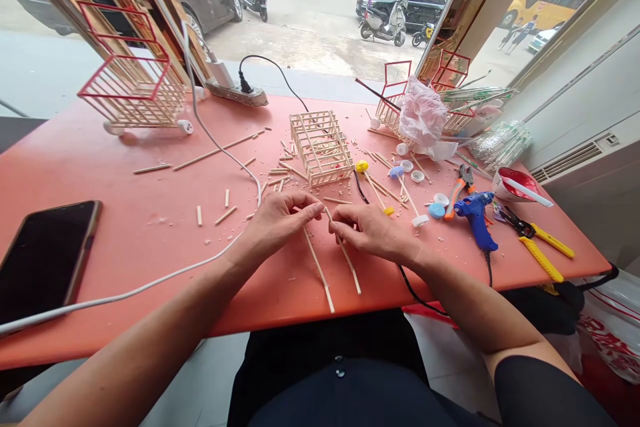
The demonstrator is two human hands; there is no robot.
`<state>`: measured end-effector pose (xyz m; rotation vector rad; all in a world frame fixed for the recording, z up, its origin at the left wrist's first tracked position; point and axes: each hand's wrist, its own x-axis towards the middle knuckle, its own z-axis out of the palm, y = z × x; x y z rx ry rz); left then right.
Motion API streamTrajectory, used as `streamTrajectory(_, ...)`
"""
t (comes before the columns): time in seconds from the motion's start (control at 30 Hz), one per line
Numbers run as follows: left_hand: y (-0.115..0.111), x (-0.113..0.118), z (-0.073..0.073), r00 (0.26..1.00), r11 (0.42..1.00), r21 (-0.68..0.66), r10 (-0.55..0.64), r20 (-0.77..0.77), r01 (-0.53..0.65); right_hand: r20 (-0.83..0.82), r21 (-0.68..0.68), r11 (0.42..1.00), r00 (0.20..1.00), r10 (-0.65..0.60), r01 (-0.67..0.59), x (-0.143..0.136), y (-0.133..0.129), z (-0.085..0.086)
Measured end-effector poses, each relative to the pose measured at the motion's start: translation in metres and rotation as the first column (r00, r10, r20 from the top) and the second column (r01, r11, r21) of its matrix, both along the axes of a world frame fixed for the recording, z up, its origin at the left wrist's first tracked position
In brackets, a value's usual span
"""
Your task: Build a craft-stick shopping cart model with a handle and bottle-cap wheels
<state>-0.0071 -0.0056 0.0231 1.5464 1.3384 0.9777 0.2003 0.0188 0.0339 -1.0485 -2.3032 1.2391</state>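
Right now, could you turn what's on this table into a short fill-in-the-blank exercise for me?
The right hand holds a thin stick; the phone lies nearer the ____ hand.
The glue gun is mostly ____.
The slatted cart at the far left has a rim coloured ____.

Missing words: left; blue; red.

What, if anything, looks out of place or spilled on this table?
Loose stick pieces lie strewn around the wooden frame, looking untidy. Also odd: a crumpled plastic bag partly hiding a small cart.
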Motion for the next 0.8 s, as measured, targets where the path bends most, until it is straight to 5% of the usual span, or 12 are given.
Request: streamTrajectory(0.8, -0.0008, 0.0015, 0.0020, 0.999, 0.999, -0.033, -0.013, 0.038, 0.014, -0.008, 0.006, 1.000, 1.000, 0.021, -0.021, 0.0010, -0.0014, -0.0015)
